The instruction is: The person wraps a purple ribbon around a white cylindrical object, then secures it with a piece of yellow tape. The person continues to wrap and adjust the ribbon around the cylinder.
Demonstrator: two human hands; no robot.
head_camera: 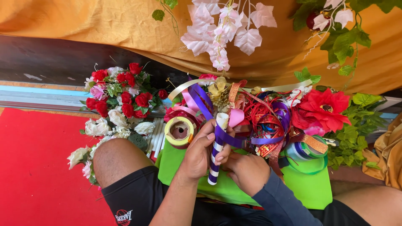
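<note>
My left hand point(200, 151) grips a white rolled stick point(217, 155) wound with purple ribbon point(228, 137), fingers wrapped around its upper part. My right hand point(248, 171), in a blue-grey sleeve, sits just right of the stick's lower part, fingers curled against it, thumb side hidden. The purple ribbon runs off to the right from the stick toward a tangle of red, purple and gold ribbons point(268, 121). The stick stands nearly upright over a green sheet point(312, 188) lying across my lap.
A gold ribbon roll point(180, 132) lies left of my hands. A bouquet of red and white artificial roses point(119, 104) sits on the left beside a red mat point(37, 167). A large red flower point(324, 109) and green leaves point(362, 121) lie right. Orange cloth point(96, 23) hangs behind.
</note>
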